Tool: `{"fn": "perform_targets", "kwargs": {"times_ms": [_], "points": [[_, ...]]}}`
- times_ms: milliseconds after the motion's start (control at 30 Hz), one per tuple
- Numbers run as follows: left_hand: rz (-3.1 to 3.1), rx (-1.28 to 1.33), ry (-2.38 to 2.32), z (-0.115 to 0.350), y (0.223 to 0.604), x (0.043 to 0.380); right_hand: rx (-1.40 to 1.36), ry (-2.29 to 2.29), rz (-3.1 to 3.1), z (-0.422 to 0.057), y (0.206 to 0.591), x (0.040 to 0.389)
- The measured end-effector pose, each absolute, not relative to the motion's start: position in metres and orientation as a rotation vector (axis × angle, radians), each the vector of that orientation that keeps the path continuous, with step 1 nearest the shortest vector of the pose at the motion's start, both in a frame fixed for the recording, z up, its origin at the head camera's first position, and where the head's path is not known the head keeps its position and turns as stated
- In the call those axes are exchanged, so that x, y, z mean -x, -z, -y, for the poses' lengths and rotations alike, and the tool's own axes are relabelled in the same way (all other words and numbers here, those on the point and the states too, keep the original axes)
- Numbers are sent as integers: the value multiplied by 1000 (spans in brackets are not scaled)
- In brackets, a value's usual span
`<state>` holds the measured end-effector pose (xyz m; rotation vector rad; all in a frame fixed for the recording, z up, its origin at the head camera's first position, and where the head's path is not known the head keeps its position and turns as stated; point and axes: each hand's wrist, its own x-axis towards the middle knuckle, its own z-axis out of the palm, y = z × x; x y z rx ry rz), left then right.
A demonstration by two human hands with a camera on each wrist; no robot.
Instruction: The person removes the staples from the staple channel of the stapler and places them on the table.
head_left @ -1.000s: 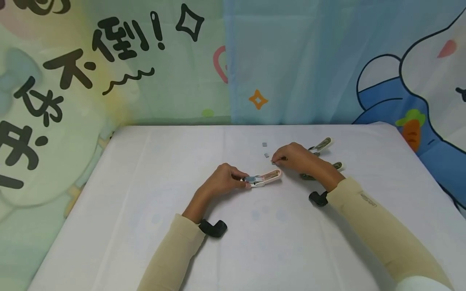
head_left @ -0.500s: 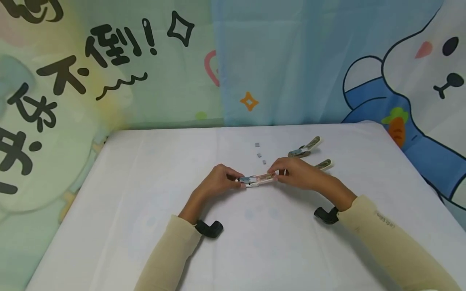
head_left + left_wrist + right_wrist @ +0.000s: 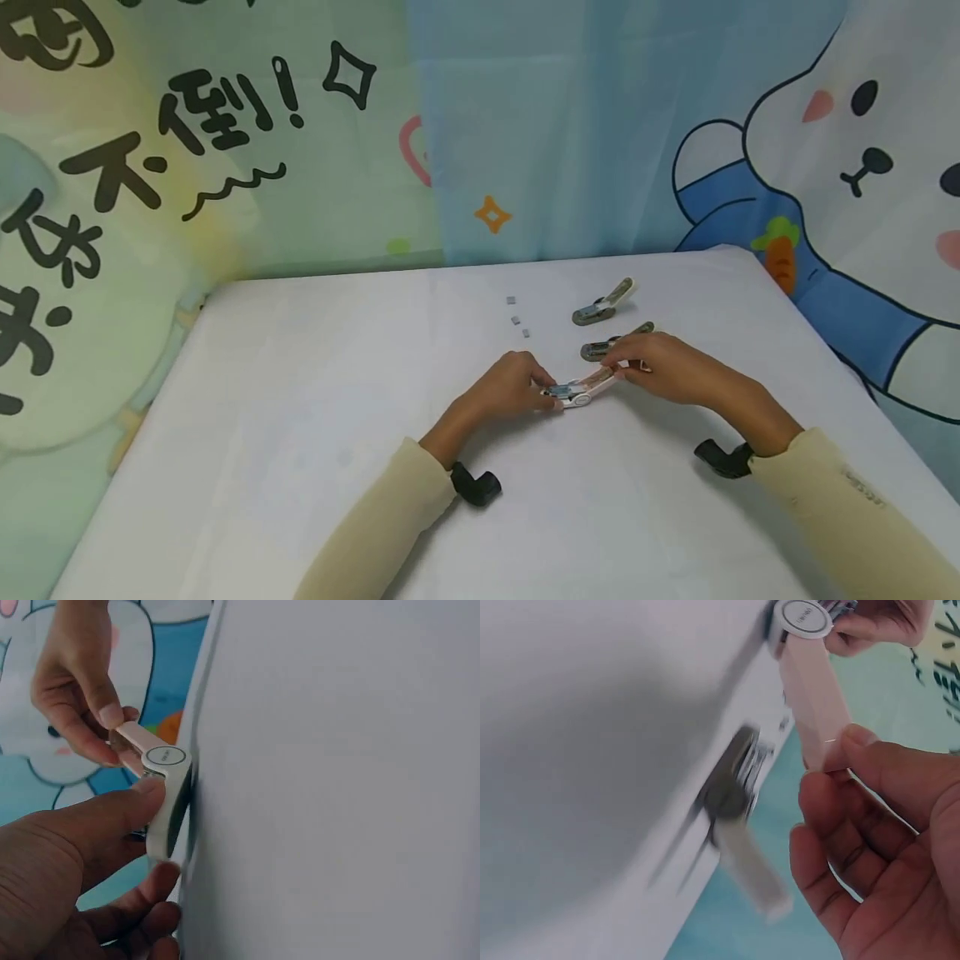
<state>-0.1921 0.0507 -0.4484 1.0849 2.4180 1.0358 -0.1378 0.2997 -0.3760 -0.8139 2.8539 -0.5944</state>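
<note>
A pink and white stapler [image 3: 577, 399] lies folded open at an angle between my two hands, low over the table. My left hand [image 3: 510, 387] grips its white base end between thumb and fingers; the left wrist view shows the thumb on the inner side of the white base [image 3: 171, 806]. At the other end my right hand [image 3: 678, 371] pinches the tip of the pink arm [image 3: 814, 697] between thumb and index finger. Just behind the right hand lies a dark green stapler [image 3: 597, 350], also opened out and partly hidden by the fingers.
Another dark green stapler [image 3: 596, 313] lies opened farther back on the white-covered table [image 3: 337, 367]. Left of it are several small grey staple strips [image 3: 515, 320] in a loose row. A printed cloth [image 3: 570, 125] hangs behind the table's far edge.
My right hand has left the nearest staple strip and now pinches the pink arm of the stapler. Both hands have then shifted right with the stapler, closer to the dark green ones.
</note>
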Motion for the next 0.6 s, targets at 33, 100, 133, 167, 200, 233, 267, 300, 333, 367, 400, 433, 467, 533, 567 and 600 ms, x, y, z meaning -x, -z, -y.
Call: {"fn": "perform_targets", "kwargs": {"times_ms": [33, 100, 133, 167, 200, 233, 267, 300, 333, 367, 400, 433, 467, 533, 567, 600], "points": [[-2419, -1112, -1014, -57, 449, 193, 788, 580, -2875, -303, 375, 135], [-2406, -1137, -993, -67, 450, 194, 725, 553, -2917, -310, 375, 131], [-2403, -1145, -984, -72, 450, 194, 691, 538, -2940, -312, 375, 129], [-2409, -1152, -970, -76, 450, 195, 668, 528, -2959, -315, 376, 127], [-2413, -1149, -962, -79, 450, 195, 649, 512, -2980, -317, 376, 126], [-2419, -1138, -959, -83, 449, 195, 632, 500, -2997, -319, 377, 126], [-2432, -1106, -958, -84, 449, 195, 623, 497, -3004, -320, 379, 126], [-2453, -1082, -945, -84, 449, 195, 611, 495, -3014, -320, 380, 127], [-2471, -1051, -939, -84, 449, 196, 596, 505, -3016, -320, 382, 127], [-2482, -1021, -931, -82, 448, 197, 581, 519, -3013, -320, 384, 127], [-2485, -996, -924, -80, 448, 198, 558, 535, -3009, -319, 386, 126], [-2482, -989, -916, -77, 448, 200, 530, 555, -3001, -318, 388, 126], [-2475, -981, -916, -73, 447, 203, 500, 577, -2992, -318, 390, 125], [-2488, -959, -922, -62, 446, 211, 453, 609, -2977, -316, 393, 123], [-2522, -920, -923, -55, 445, 216, 439, 626, -2969, -315, 394, 124], [-2585, -880, -911, -48, 445, 223, 432, 647, -2962, -313, 396, 125]]}}
